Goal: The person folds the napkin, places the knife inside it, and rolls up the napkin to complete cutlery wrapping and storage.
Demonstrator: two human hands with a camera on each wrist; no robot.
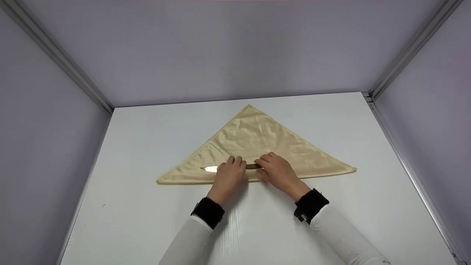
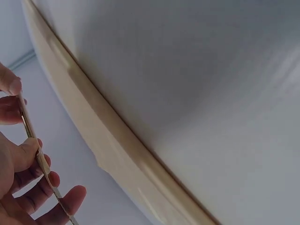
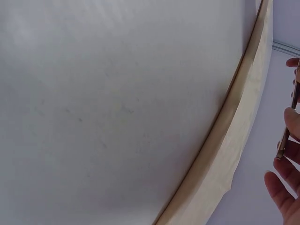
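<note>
Beige cloth (image 1: 254, 140) is already folded into a triangle; left hand (image 1: 229, 176) and right hand (image 1: 276, 170) both pinch a knife (image 1: 212, 169) lying near its folded edge, rolling not begun.

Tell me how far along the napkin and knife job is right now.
Done: the beige napkin already lies folded into a triangle on the white table. In hand: the left hand and right hand both hold a knife lying along the napkin's long near edge, blade pointing left. Left, as a guess: nothing is rolled or wrapped around the knife yet, so that part seems still to come.
</note>
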